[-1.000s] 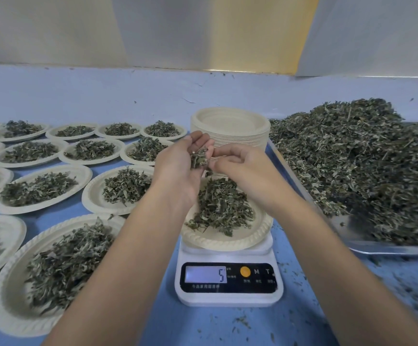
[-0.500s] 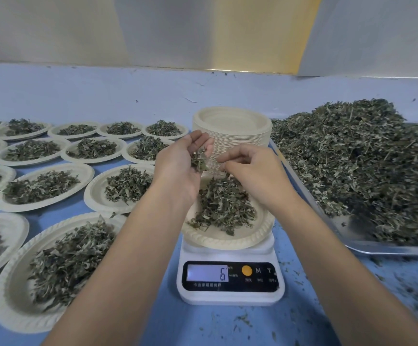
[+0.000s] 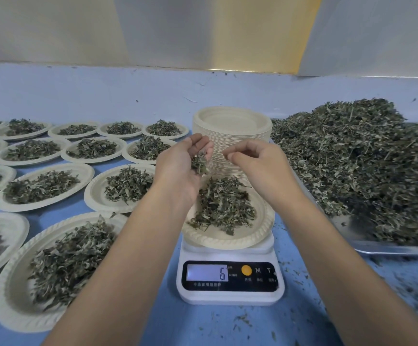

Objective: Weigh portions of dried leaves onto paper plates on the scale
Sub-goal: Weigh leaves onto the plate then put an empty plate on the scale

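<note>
A white digital scale (image 3: 230,280) stands in front of me and its display reads 6. On it sits a paper plate (image 3: 260,236) with a heap of dried leaves (image 3: 224,206). My left hand (image 3: 181,168) hovers above the plate's far left edge, palm up and cupped around a small clump of dried leaves (image 3: 199,162). My right hand (image 3: 255,166) hangs just to the right of it, thumb and fingertips pinched together; whether it holds any leaf bits is unclear.
A tall stack of empty paper plates (image 3: 232,126) stands behind the scale. A metal tray (image 3: 387,248) with a big pile of dried leaves (image 3: 360,161) fills the right. Several filled plates (image 3: 45,188) cover the blue table at left. Leaf crumbs lie around the scale.
The scale reading went from 5 to 6. My right hand has pulled back from the left palm, rising slightly to the right. The left hand has barely moved.
</note>
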{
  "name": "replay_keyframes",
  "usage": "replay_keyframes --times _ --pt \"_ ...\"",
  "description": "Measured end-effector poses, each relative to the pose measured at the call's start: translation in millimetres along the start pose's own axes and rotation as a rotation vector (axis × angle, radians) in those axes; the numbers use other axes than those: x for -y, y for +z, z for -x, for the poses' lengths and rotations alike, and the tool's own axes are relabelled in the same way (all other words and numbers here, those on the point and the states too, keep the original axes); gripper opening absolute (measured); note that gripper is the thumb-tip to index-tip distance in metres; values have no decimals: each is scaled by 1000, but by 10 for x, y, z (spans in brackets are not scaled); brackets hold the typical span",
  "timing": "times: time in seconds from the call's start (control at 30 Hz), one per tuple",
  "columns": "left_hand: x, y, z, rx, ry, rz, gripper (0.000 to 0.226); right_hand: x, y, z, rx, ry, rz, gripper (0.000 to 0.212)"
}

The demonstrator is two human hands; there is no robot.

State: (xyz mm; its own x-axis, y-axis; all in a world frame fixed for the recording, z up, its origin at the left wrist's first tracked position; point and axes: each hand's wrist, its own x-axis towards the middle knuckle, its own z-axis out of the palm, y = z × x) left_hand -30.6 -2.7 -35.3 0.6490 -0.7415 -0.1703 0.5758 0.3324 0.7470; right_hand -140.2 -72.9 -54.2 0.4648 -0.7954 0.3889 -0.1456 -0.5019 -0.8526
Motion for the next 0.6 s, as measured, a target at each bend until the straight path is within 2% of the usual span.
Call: replay_keyframes --times 0.13,0.23,0.3,0.4,0.6 --pt "29 7 -10 10 21 -69 25 45 1 16 41 -22 -74 18" --pt "67 29 6 8 57 -164 28 99 18 43 140 -81 -172 9" --pt "88 58 35 24 69 -182 28 122 45 65 207 -110 -219 12" --pt "105 98 78 54 55 -153 27 122 91 77 204 -136 -176 20" --pt "90 78 123 76 68 -285 35 89 80 66 188 -154 -60 25"
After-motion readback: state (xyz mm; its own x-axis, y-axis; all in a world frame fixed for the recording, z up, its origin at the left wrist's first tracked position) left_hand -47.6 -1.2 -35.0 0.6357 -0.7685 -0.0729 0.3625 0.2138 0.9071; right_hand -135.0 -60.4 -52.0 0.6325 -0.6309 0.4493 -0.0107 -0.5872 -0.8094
